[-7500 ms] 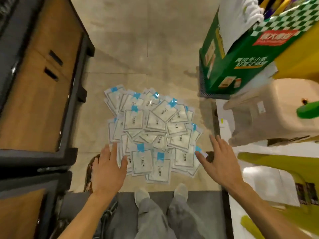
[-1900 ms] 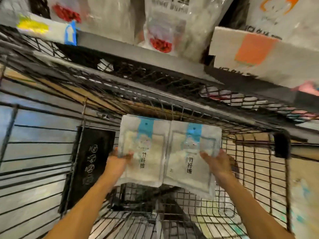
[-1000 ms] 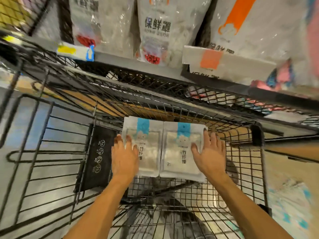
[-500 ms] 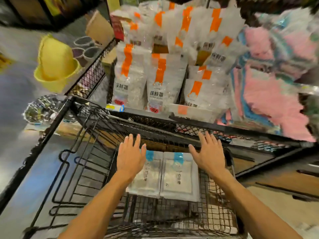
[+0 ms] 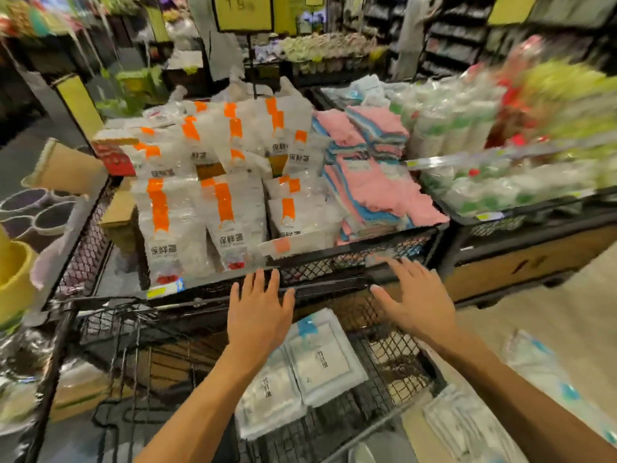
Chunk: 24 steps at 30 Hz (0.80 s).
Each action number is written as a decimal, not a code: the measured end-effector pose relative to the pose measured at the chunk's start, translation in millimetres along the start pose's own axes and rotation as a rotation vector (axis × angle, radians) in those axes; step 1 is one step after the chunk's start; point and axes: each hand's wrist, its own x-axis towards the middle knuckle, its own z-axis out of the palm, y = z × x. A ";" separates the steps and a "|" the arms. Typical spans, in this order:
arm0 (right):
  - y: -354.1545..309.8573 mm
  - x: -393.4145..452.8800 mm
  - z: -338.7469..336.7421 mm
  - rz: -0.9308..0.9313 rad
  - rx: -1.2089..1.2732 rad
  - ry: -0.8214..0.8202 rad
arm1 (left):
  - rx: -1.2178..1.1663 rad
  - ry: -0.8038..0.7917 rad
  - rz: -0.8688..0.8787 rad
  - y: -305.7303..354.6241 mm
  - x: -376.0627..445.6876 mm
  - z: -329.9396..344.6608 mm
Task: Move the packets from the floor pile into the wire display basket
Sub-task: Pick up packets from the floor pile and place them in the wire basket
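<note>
You are holding both arms out in front of you above the wire display basket [image 5: 394, 359]. Your left hand [image 5: 258, 315] is hanging palm down with its fingers straight and slightly spread, gripping nothing, its fingertips over the basket's far rim. Your right hand [image 5: 415, 302] is hovering just beside it to the right, also palm down, fingers splayed apart and empty. Two stacks of packets [image 5: 320, 359] are lying flat side by side on the basket's wire floor, below and between your hands, the left stack partly hidden under your left wrist. More packets on the floor [image 5: 534, 372] are showing, blurred, beyond your right forearm.
</note>
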 end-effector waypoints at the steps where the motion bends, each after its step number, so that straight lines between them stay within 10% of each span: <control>1: 8.4 -15.0 -8.6 0.043 0.007 0.010 | -0.011 -0.017 0.049 11.5 -2.2 -0.7; 24: 313.0 -339.6 -91.7 0.848 0.145 0.305 | -0.050 -0.120 0.842 379.3 -128.3 71.9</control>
